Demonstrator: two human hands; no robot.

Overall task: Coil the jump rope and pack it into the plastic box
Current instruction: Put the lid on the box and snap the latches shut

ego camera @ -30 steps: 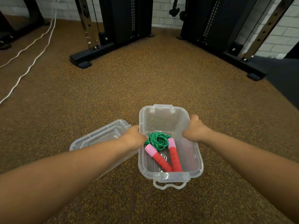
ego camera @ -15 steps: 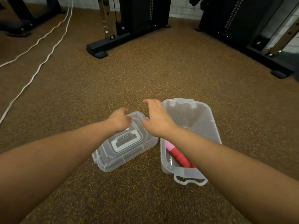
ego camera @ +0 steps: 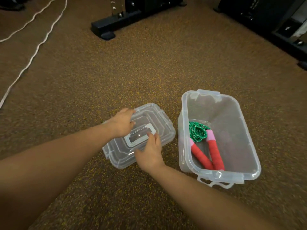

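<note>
The clear plastic box (ego camera: 239,112) stands open on the floor at the right. Inside it lies the jump rope: a green coil (ego camera: 198,131) with two red, pink-tipped handles (ego camera: 215,152) pointing toward me. The box's clear lid (ego camera: 163,128) lies flat on the floor just left of the box, its handle facing up. My left hand (ego camera: 122,124) curls over the lid's far left edge. My right hand (ego camera: 149,152) rests on the lid's near side, with spread fingers touching the lid's handle.
The floor is brown speckled rubber. A black machine base (ego camera: 108,29) stands at the back centre and more black equipment (ego camera: 282,27) at the back right. Two white cables (ego camera: 38,47) run along the floor at the left.
Both hands left the box's sides and moved left to the lid. My view shifted left and down. The right arm no longer covers the box, so the rope shows.
</note>
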